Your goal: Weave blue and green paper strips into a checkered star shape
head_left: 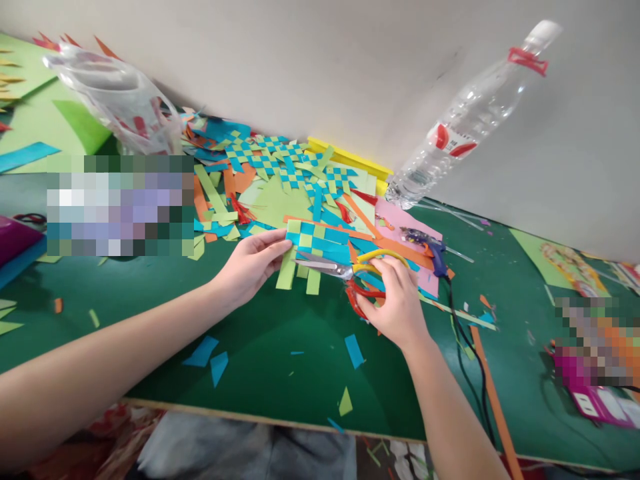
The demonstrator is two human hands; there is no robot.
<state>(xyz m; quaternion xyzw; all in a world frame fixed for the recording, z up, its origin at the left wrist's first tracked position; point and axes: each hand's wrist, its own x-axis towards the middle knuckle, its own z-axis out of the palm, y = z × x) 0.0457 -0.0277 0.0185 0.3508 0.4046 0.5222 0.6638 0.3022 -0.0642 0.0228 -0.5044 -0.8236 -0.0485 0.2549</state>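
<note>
Green tabletop (pixel 280 360), clear bottle (pixel 457 137) for landmark; on its near side, to the left, scissors (pixel 345 269), right grip (pixel 397 303) curled about the handles, blades pointing leftward. Farther left of the bottle, also nearer, the woven paper piece (pixel 320 233), left grip (pixel 255 257) pinching its left edge, loose green ends (pixel 313 283) jutting nearward past the blades. Judgement: keep the weave taut, left fingertips clear of the points; any cut goes best slow, blades lined up first.

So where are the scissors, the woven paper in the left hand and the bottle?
Scissors (pixel 345 270): head view, on the metal near the pivot.
Woven paper (pixel 319 243): head view, on its checked part.
Bottle (pixel 474 112): head view, on clear plastic above the label.
</note>
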